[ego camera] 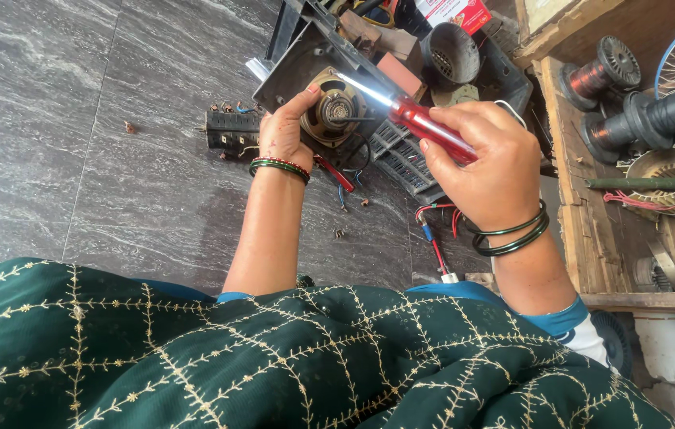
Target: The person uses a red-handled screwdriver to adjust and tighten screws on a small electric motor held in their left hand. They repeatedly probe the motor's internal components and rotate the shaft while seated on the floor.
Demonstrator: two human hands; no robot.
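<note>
Floor: dark grey stone, parts strewn about.
Left hand (284,131): grips small motor (336,110) on metal housing (297,67) — steadying it.
Right hand (487,163): closed round red-handled screwdriver (409,115) — tip at motor.

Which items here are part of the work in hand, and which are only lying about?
In use:
left hand on the small motor
right hand holding the red-handled screwdriver
grey housing

Lying about:
copper-wound spools
switch block
loose screws
wooden shelf

The left hand (283,135) reaches far forward, arm straight, fingers curled and the thumb stretched out. The right hand (490,163) is raised nearer, wrist bent, in a closed grip.
</note>
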